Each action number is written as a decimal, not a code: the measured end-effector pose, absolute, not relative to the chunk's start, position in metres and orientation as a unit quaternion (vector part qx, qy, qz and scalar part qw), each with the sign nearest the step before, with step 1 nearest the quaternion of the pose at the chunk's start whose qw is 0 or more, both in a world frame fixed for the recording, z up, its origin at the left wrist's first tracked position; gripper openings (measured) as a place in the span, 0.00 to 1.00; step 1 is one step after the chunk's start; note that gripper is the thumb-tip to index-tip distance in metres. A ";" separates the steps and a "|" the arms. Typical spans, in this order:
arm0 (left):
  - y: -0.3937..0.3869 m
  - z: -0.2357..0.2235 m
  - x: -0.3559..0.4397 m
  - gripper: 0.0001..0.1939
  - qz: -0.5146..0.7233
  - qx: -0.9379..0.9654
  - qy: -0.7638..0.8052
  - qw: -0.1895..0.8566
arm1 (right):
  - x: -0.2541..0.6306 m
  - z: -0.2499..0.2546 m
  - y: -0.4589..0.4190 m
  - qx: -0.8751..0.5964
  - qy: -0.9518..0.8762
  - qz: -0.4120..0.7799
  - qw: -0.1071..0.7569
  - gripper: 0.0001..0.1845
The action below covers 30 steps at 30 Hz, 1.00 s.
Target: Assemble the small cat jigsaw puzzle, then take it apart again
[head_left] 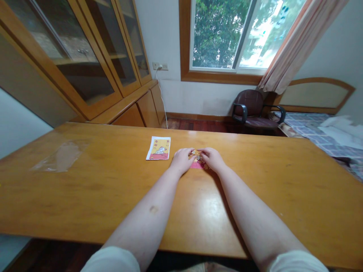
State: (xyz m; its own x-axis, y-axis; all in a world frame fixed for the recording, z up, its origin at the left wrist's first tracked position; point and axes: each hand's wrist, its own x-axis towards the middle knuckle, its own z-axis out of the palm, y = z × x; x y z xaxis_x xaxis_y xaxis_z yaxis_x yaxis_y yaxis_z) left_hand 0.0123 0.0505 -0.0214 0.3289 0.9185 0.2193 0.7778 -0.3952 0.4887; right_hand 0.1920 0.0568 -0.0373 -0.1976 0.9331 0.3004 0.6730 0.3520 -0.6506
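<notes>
Both my hands reach over the wooden table to a small jigsaw puzzle [196, 165] with a pink lower part. Loose-looking jigsaw pieces [199, 158] in yellow and brown are heaped on it. My left hand [182, 159] curls its fingers around the left side of the puzzle and pieces. From the right, my right hand [213, 158] closes round the other side, thumb and fingers against the pieces. Most fingertips are partly hidden, and the puzzle's edges are covered by the hands. Left of my left hand lies a picture card [159, 148] with a white animal on yellow and pink.
A clear plastic bag [64, 156] lies flat toward the left of the table [113, 200]. Beyond the table stand a glass-doored cabinet [127, 90], a dark office chair [251, 107] and a bed [317, 128]. A white cable [160, 90] hangs from the wall socket.
</notes>
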 end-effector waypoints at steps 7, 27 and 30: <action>0.041 -0.017 0.014 0.38 0.101 0.865 0.470 0.143 | 0.204 -0.028 0.057 -0.595 -0.669 0.247 0.370 0.14; 0.040 -0.011 0.023 0.13 0.077 0.871 0.479 0.072 | 0.204 -0.026 0.043 -0.633 -0.736 0.183 0.159 0.14; 0.039 -0.010 0.022 0.13 0.089 0.867 0.484 0.084 | 0.204 -0.024 0.041 -0.628 -0.741 0.162 0.175 0.12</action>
